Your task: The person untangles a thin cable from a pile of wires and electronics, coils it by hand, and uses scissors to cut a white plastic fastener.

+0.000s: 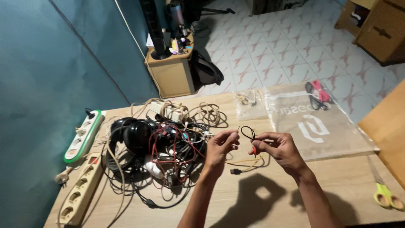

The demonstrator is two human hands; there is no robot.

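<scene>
My left hand (220, 147) and my right hand (279, 148) are raised above a wooden table (337, 181), both pinching one thin black cable (249, 133) that loops between them. The right hand's fingers also pinch a small red part of that cable. Just left of my left hand lies a tangled heap of red, black and beige cables (177, 152) with black headphones (133, 135) in it. Under my hands a yellowish cable with a black plug (236, 170) rests on the table.
Two power strips (84, 135) (80, 190) lie at the table's left edge by a blue wall. Clear plastic bags (320, 126) holding cables lie to the right. Green-handled scissors (386, 194) sit at the right. A small cabinet (171, 71) stands on the tiled floor behind.
</scene>
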